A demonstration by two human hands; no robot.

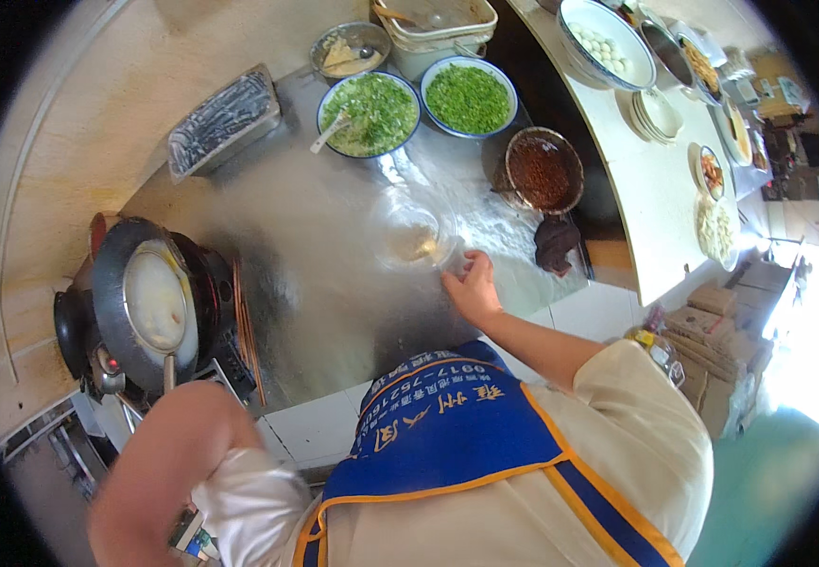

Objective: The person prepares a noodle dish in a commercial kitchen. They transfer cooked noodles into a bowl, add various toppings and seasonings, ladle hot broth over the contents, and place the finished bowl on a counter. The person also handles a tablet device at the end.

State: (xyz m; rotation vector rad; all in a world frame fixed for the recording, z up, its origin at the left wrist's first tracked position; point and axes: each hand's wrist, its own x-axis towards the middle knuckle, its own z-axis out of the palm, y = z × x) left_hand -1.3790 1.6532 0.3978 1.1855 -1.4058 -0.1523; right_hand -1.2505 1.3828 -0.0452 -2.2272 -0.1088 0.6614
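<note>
My right hand (474, 287) is at the near right edge of a clear, shiny bowl (416, 228), its thumb and fingers closed on the rim. The bowl stands on the steel worktop (324, 319), with a little yellowish stuff visible inside; steam blurs it. At the left, my bent, blurred left arm crosses the view and its hand is hidden. The handle of a round strainer (156, 298) runs towards and behind that arm. The strainer rests over a black wok (113, 283) with whitish, steaming contents.
Ahead stand two bowls of chopped greens (374, 113) (472, 98), a bowl of pale paste (347, 55) and a metal tray (225, 120). Right are a pot of red-brown sauce (544, 170), a dark cloth (557, 244) and a shelf (629, 205) with egg bowls and plates. Chopsticks (247, 326) lie beside the wok.
</note>
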